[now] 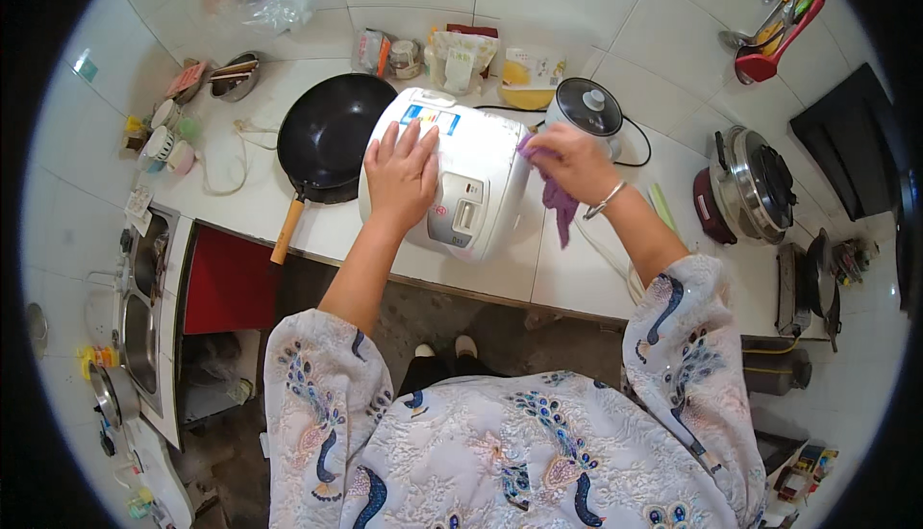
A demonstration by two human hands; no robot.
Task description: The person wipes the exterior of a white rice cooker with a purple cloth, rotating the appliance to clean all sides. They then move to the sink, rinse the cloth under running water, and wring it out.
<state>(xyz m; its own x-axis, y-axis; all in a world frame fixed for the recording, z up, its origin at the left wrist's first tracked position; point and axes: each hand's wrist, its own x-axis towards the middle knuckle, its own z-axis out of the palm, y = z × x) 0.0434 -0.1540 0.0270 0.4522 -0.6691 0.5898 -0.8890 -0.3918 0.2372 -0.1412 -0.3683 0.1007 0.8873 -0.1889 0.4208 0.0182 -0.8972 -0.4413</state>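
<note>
A white rice cooker (486, 159) with a grey front panel and a blue label on its lid stands on the white counter, close to the front edge. My left hand (402, 171) lies flat on its lid, fingers stretched out toward the label. Bunched in my right hand (575, 163) is a purple cloth (558, 210), pressed against the cooker's right side. One end of the cloth hangs loose below my fingers. The cooker's side under the cloth is partly hidden.
Left of the cooker sits a black wok (332, 135), its wooden handle (287, 231) jutting past the counter edge. A small pot with a glass lid (588, 106) stands behind my right hand. Food packets (461, 58) line the wall. Farther right is a dark red electric cooker (713, 204).
</note>
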